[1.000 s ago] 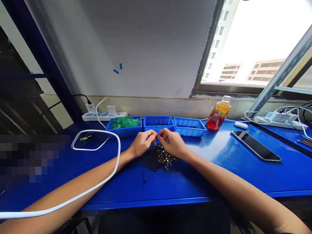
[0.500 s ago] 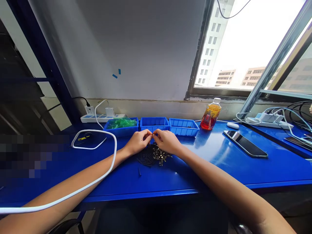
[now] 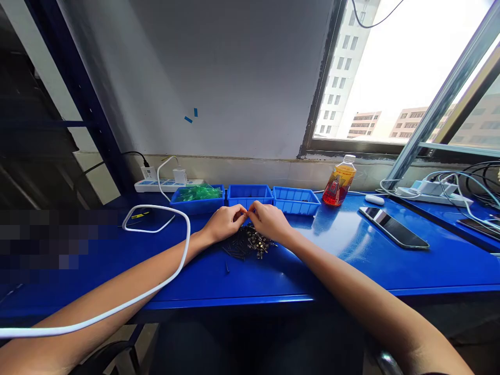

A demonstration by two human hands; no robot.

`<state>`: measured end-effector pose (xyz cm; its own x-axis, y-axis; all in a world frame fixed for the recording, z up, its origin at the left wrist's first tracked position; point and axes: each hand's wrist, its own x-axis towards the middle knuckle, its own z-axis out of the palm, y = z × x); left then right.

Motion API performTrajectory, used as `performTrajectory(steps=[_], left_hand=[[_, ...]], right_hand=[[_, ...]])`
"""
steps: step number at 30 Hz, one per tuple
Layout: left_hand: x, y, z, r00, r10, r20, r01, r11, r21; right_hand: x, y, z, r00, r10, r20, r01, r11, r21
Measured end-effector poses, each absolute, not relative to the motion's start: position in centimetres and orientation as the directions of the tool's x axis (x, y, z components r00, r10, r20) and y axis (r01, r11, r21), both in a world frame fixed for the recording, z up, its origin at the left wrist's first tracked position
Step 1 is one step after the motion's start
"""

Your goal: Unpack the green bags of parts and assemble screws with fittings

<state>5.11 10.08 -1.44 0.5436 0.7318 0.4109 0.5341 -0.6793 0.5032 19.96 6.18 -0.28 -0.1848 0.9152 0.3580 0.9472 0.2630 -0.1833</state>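
Note:
Fingertips of my left hand [image 3: 226, 222] and my right hand [image 3: 267, 221] meet in a pinch above the blue table [image 3: 250, 284]. Whatever they hold between them is too small to make out. Under and just in front of them lie a heap of brassy metal fittings [image 3: 261, 244] and a pile of dark screws [image 3: 236, 247]. One dark screw [image 3: 227, 267] lies apart, nearer the table's front edge. Behind my hands stand three blue bins: the left bin [image 3: 199, 207] holds green plastic bags [image 3: 199, 192], beside the middle bin [image 3: 250, 194] and the right bin [image 3: 297, 207].
A white cable [image 3: 186, 245] loops over my left forearm. At the right are a bottle of red drink [image 3: 339, 182], a small white case [image 3: 374, 199] and a phone [image 3: 394, 227]. Power strips [image 3: 156, 186] with cables sit at the back on both sides.
The view has shifted slightly, so the table's contents appear a little higher and further right. Both hands remain together at the fingertips, with the right hand's fingers bent slightly more.

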Motion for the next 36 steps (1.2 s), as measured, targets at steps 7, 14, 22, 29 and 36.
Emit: performTrajectory(steps=[7,14,22,29,36], left_hand=[[5.1,10.1,-1.4,0.567,0.717,0.406,0.548,-0.696,0.464],[5.0,10.1,-1.6,0.547,0.708,0.447,0.567,-0.706,0.425],[5.0,10.3,-1.5,0.54,0.746,0.389,0.617,-0.666,0.419],[4.9,10.6,-1.5,0.653,0.674,0.346,0.541,-0.734,0.41],[4.9,10.9,-1.3,0.71,0.644,0.284,0.533,-0.756,0.38]], right_hand=[[19.9,6.4,-0.5,-0.156,0.915,0.373,0.932,0.261,-0.251],[19.9,6.6,-0.5,-0.142,0.922,0.36,0.898,0.273,-0.345],[21.1,7.0,0.8,-0.025,0.882,0.471,0.916,0.209,-0.342],[26.7,7.8,3.1,0.289,0.755,0.589,0.888,0.017,-0.459],[31.2,8.0,3.3,0.565,0.603,0.563,0.804,-0.25,-0.539]])
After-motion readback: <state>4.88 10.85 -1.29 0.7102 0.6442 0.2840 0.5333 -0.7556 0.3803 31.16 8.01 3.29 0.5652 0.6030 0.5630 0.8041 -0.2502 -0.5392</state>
